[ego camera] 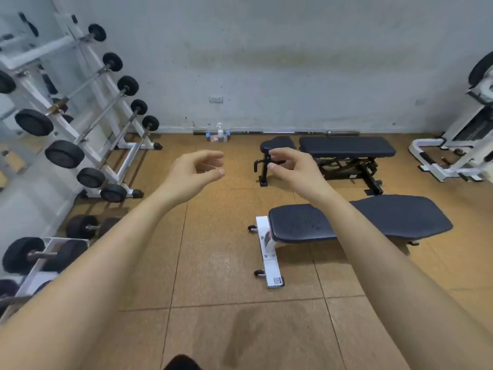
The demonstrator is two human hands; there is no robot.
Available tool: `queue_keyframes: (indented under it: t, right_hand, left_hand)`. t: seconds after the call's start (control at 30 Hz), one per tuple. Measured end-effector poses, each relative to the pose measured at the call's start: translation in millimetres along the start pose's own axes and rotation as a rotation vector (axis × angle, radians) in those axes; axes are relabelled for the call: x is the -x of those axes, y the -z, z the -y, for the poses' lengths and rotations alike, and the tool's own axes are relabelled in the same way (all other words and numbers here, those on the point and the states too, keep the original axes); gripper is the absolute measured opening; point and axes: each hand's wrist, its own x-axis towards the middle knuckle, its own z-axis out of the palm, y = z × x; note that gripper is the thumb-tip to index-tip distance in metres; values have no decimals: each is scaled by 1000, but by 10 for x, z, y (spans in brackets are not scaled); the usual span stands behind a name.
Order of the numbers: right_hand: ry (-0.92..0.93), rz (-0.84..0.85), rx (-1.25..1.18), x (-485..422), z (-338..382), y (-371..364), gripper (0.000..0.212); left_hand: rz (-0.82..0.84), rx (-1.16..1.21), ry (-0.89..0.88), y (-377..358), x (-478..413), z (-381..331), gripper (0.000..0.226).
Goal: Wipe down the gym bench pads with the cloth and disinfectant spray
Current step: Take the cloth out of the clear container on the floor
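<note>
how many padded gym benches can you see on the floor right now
2. A black padded bench on a white frame lies nearest, partly behind the right forearm; a black padded bench on a black frame stands farther back by the wall. Others may be out of frame.

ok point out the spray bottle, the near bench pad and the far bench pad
spray bottle (220, 132), head view, on its white body, by the wall
near bench pad (298, 222), head view, on the seat section's top
far bench pad (346, 146), head view, on the long back pad's top
</note>
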Motion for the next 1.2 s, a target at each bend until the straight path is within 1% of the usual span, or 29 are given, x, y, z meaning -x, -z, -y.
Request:
queue_keyframes:
  t: [0.07,0.13,0.27,0.37,0.53,0.63,0.8,0.93,1.03,1.13,1.2]
  right_hand:
    - [-59,7,-4,-45,-225,-182,37]
    - [-128,58,-26,-75,-490,-402,35]
    - [-218,80,-96,-284,-931,-850,30]
    - [-349,92,-147,-550,-1225,-1184,27]
    - [-482,129,-120,-1166,-1498,-1624,24]
    - [-529,214,-69,-1568,-1544,-1800,24]
    - [-572,238,-50,-2374,-1600,-2010,22]
    - [-639,277,-72,-3067,-1765,-2129,23]
    - [-677,288,-81,-3684,-2014,-2170,23]
    - [-694,297,-90,-4398,-2335,-2195,15]
    - [-698,296,-105,-4918,-2585,-2193,16]
  left_hand:
    - [4,26,68,-144,23,193,39]
    - [29,53,130,-304,71,441,38]
    - [41,121,253,-489,6,1087,34]
    - [35,181,357,-550,-145,1610,30]
    - [55,274,538,-512,-542,2452,25]
    - [68,321,618,-392,-868,2789,21]
    - [143,334,658,-108,-1680,3165,19]
    - [150,313,649,62,-2564,3423,17]
    - [183,265,648,122,-3278,3628,18]
    - [218,233,649,130,-4046,3848,20]
    - [249,192,656,106,-4604,3994,19]
